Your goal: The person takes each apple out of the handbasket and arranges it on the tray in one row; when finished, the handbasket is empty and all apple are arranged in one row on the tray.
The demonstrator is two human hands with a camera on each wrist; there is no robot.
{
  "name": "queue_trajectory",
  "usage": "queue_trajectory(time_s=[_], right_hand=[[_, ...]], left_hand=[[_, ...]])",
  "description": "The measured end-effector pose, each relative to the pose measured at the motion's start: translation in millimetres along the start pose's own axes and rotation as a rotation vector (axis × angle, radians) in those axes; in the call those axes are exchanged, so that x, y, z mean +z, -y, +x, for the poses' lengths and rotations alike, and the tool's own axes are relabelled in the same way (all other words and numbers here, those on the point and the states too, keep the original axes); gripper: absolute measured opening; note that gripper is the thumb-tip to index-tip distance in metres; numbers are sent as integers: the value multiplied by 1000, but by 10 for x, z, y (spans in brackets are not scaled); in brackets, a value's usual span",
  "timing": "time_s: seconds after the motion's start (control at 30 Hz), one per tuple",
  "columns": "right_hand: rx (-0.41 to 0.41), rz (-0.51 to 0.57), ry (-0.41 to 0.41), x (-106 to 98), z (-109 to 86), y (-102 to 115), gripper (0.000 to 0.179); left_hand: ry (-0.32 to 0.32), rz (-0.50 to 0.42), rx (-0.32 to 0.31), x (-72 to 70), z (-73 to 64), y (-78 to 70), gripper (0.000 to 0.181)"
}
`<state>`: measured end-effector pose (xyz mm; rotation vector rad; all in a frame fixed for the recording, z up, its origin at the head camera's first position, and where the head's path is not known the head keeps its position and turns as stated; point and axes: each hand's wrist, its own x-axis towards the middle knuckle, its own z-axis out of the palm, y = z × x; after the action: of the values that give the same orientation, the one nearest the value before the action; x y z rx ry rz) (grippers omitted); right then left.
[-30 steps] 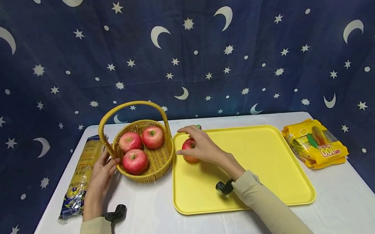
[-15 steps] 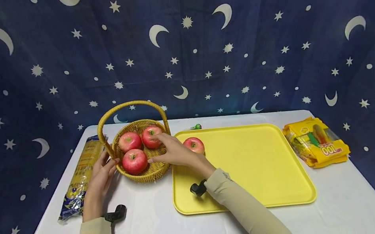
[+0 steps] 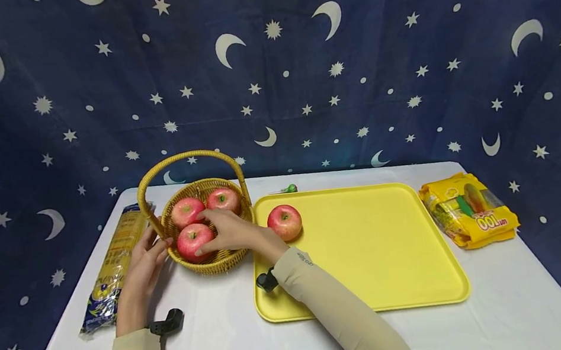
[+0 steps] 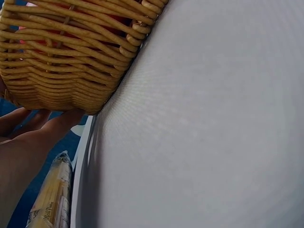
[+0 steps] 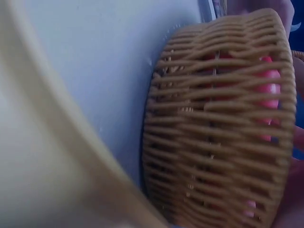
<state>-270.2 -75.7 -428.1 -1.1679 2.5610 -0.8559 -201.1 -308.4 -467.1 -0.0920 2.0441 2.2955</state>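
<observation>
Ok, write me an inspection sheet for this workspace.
Surface: white cloth over the table.
Job's things: wicker basket with three apples; fourth apple on the yellow tray.
Clutter: long yellow-and-blue pack at left, yellow packet at right, green-topped stick beyond the tray.
Hands: left hand touches the basket's left side; right hand is at the front apple inside, grip unclear.
Cables: nothing seen.
Surroundings: dark blue curtain with moons and stars.

Starry navy curtain [image 3: 388, 136], white-covered table [image 3: 217, 339]

yellow bag [image 3: 469, 211]: "LOT 100" | long packet [image 3: 115, 270]: print unclear | right sleeve [image 3: 343, 315]: lettering (too small)
</observation>
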Motion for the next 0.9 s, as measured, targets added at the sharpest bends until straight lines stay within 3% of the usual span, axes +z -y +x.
queue_trajectory(time_s=[0.47,0.67,0.9], right_hand=[[56,-60,43,120,46,115,78],[21,-101,-1,72,-39,97,74],[-20,-32,-80,-52,-229,61,75]], left_hand=[[13,15,13,5,-4,16,75],[3,24,10,27,-5,15,75],[7,48,14,11,-25,13,74]])
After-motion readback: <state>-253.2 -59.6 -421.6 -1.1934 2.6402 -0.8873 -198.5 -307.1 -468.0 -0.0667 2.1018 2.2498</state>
